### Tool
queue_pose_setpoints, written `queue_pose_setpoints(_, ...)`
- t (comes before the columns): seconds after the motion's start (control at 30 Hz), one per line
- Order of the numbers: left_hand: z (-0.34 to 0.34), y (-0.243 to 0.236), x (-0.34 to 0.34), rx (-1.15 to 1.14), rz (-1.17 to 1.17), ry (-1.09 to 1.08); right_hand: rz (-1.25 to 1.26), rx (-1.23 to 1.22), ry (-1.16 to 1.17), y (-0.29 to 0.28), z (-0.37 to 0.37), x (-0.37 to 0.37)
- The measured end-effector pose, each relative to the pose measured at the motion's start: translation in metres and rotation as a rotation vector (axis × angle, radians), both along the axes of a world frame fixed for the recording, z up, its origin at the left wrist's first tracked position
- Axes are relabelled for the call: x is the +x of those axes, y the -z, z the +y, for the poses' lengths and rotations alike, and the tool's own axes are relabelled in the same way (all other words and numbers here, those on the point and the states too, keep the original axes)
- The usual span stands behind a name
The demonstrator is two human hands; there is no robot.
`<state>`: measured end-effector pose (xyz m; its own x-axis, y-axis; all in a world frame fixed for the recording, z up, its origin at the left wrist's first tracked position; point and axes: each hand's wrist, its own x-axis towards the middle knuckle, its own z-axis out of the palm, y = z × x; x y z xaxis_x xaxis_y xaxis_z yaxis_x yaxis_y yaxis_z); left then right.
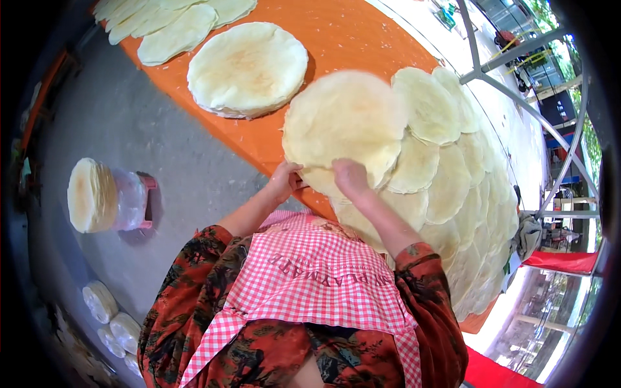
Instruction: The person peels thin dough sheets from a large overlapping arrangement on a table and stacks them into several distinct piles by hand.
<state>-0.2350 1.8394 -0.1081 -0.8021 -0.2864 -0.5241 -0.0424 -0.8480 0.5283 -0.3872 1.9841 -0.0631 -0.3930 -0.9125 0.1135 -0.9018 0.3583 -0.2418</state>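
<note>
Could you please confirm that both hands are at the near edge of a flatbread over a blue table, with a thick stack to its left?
Not quite: the table is orange, not blue, as the head view shows. The rest holds: left hand and right hand at the near edge of the flatbread, stack to its left.

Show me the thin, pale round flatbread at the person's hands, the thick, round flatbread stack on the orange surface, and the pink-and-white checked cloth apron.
Thin, pale round flatbread (pixel 345 123): head view, upper face.
Thick, round flatbread stack (pixel 248 66): head view, browned top.
Pink-and-white checked cloth apron (pixel 307 294): head view, front.
</note>
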Motion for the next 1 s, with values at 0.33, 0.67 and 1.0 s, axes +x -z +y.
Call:
queue_pose_setpoints(0.33,-0.007,0.014,0.01,0.163,0.176,-0.014,0.1,-0.078,0.004,-0.002,-0.002,0.025)
queue_pose_setpoints(0.67,-0.012,0.014,0.013,0.084,0.154,0.057,-0.037,-0.288,-0.053,0.002,0.005,0.024)
queue_pose_setpoints(1.0,0.001,0.016,0.006,-0.033,-0.023,-0.012,-0.111,-0.228,-0.062,0.002,0.003,0.037)
